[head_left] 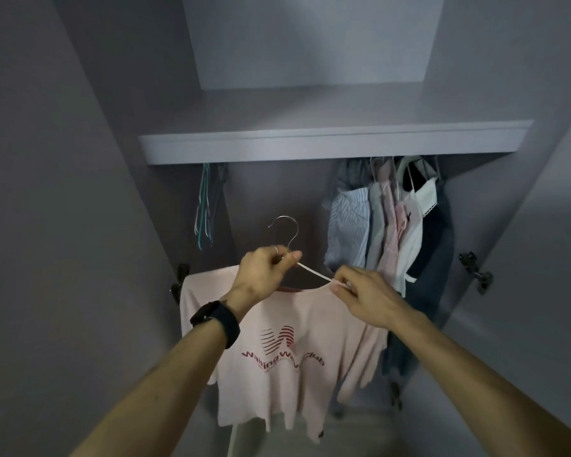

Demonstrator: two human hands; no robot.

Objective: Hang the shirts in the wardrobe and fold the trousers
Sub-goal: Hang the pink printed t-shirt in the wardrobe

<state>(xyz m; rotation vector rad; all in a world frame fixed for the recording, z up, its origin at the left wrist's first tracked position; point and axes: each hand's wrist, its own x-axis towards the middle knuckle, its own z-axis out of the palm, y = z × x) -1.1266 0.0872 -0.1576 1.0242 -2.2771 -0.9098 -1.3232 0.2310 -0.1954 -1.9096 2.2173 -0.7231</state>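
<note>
A pale pink T-shirt (287, 387) with red lettering hangs on a hanger (289, 234) with a metal hook, held up in front of the open wardrobe. My left hand (264, 275) grips the hanger at the base of its hook. My right hand (363, 293) pinches the shirt's neckline against the hanger's right arm. The hook points up and left, below the shelf and apart from the rail, which is hidden behind the shelf edge.
A grey shelf (327, 143) spans the wardrobe above. Several hung shirts (389, 222) fill the right side. Several bare hangers (205, 209) hang at the left. Open doors with hinges (475, 272) flank both sides.
</note>
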